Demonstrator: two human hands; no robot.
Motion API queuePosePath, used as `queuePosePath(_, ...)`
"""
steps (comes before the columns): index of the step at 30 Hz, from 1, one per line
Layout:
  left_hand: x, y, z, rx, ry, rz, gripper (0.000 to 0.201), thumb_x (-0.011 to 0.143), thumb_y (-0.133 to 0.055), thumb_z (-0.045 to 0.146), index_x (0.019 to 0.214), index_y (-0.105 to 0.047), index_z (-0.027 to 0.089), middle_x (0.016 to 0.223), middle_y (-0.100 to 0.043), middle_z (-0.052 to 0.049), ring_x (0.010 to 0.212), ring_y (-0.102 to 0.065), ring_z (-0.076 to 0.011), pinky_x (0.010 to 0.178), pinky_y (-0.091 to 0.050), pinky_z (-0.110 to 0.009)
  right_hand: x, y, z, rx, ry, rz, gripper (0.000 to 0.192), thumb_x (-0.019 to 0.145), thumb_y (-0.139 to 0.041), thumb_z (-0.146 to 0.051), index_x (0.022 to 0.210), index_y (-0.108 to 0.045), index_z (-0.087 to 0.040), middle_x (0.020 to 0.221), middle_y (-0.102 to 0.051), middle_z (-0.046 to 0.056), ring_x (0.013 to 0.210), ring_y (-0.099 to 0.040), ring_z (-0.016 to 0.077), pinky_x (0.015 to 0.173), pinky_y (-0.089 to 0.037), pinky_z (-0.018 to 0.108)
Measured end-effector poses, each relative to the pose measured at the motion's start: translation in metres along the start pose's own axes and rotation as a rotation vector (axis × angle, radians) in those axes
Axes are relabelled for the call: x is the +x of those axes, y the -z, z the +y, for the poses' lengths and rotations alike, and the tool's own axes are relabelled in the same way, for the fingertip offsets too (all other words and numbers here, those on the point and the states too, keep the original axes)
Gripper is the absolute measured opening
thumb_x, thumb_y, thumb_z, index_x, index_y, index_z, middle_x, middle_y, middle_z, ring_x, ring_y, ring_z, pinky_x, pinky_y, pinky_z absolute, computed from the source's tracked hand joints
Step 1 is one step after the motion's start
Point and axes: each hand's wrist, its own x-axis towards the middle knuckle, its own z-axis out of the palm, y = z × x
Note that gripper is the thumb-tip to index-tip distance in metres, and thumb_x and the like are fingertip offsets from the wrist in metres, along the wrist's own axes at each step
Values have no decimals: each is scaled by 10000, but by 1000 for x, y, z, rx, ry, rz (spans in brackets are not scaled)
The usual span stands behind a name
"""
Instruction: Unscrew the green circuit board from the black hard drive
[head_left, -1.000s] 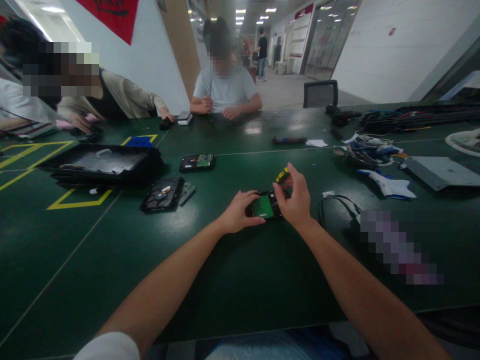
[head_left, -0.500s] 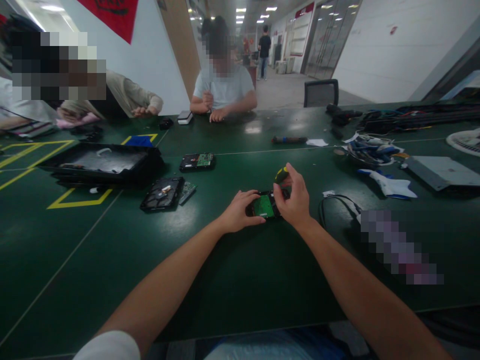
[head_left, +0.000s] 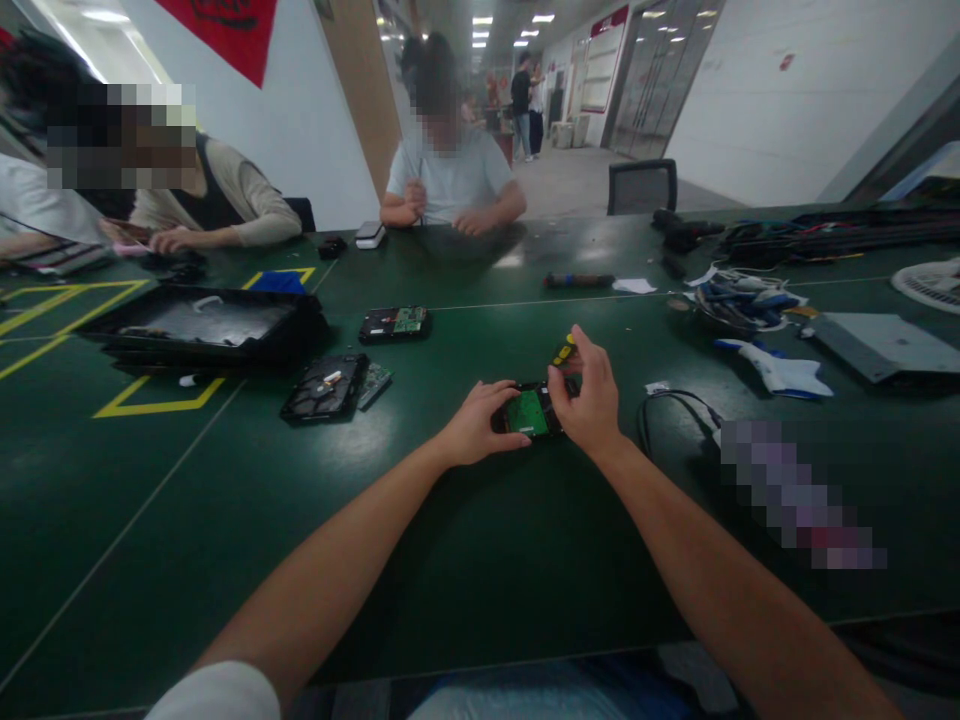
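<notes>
Hands barely moved over the last second — the left hand [head_left: 476, 428] stayed clamped on the hard drive [head_left: 529, 412] at mid-table, while the right hand [head_left: 592, 395] kept its fingers curled round the yellow-handled screwdriver [head_left: 562, 352], whose handle had only rotated slightly — driving continued.

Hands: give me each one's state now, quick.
Left hand: closed on the hard drive, steadying it.
Right hand: gripping a yellow-and-black screwdriver set on the drive.
</notes>
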Motion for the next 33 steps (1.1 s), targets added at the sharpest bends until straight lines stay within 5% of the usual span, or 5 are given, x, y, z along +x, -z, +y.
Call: queuePosePath(33, -1, 3, 2, 6, 2, -5, 832, 781, -763, 649, 1462, -517, 240, 1594, -458, -141, 1489, -416, -364, 1281, -167, -629, 1, 2, -5, 18, -5, -7, 672, 978, -589, -275, 1591, -314, -295, 1291, -596, 121, 974, -658, 236, 898, -632, 479)
